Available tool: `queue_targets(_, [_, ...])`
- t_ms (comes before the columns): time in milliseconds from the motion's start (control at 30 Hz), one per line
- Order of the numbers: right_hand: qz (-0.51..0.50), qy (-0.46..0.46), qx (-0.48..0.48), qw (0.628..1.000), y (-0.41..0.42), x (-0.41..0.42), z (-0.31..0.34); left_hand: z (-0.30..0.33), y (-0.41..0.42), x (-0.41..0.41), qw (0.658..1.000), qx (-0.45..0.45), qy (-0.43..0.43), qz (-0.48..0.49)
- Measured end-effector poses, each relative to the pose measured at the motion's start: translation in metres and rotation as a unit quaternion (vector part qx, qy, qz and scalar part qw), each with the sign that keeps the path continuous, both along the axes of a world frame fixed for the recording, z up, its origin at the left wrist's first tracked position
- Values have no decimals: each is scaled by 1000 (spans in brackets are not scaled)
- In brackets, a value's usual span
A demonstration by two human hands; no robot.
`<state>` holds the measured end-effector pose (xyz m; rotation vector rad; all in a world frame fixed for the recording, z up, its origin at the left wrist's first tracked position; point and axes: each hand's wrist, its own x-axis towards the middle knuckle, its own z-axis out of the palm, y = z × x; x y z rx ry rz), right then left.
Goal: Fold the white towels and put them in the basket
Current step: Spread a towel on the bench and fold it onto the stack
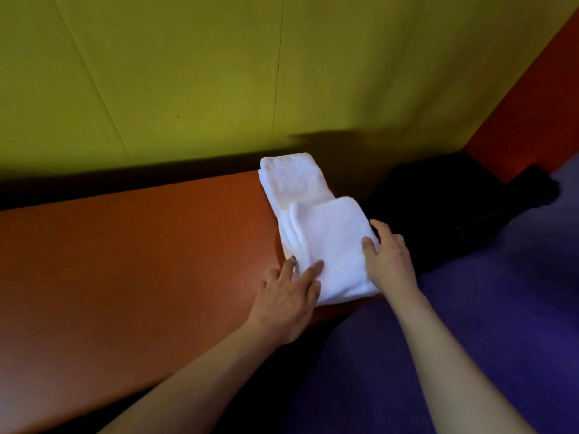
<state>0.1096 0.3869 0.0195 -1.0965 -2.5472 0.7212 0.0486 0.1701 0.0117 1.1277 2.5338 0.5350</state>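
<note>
White towel (pixel 326 245) part-folded on orange table (pixel 125 261); left hand (pixel 286 303), right hand (pixel 390 261) flat, fingers spread on it

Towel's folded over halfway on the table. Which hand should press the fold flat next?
Left, probably. The left hand already lies with straight fingers on the folded towel near its layered edge; the right hand steadies the towel's other side.

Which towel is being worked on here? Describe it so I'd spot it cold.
Find the orange table under the yellow-green wall and follow it to its right end. A white towel lies there, its near part doubled over. It is the only white thing on the table, with the left hand and right hand touching its near edges.
</note>
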Motion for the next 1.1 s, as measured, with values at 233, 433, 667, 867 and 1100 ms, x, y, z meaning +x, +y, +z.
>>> queue_targets(233, [73, -52, 151, 984, -18, 0, -14, -7, -7, -4, 998, -42, 37, 5])
queue_targets(433, [83, -32, 179, 980, -43, -6, -4, 9, -34, -13, 994, -15, 112, -9])
queue_targets(667, [182, 62, 136, 972, -132, -31, 16, 40, -111, -25, 977, 5, 204, 60])
queue_targets(867, [260, 100, 95, 956, -219, -52, 34, 59, -201, -29, 962, 7, 236, 135])
queue_targets(1100, [349, 120, 74, 926, -331, -81, 40, 65, -319, -24, 937, 8, 245, 250])
